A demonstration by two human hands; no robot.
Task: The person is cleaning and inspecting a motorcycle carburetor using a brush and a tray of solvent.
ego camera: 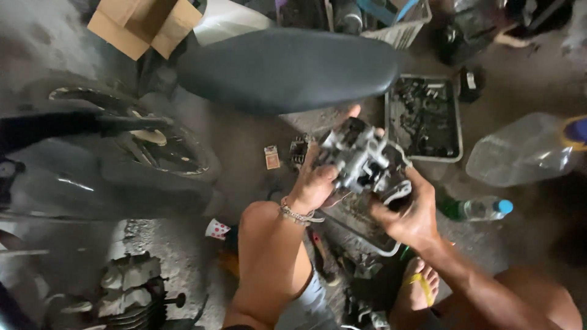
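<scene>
Grease is my worry: my left hand (316, 183) and right hand (408, 217) both clasp the grey metal engine part (365, 160) at frame centre, above my knees. I judge it could slip from oily fingers and drop onto my bare foot (419, 287) below.

— Where does the view look from?
— From the person's head, facing steeply down past the knees to the floor (183, 244).
— How near?
— Close: the hands sit mid-frame within arm's reach, a motorcycle seat (287, 67) just beyond. It is the only view, so nothing is shared.
</scene>
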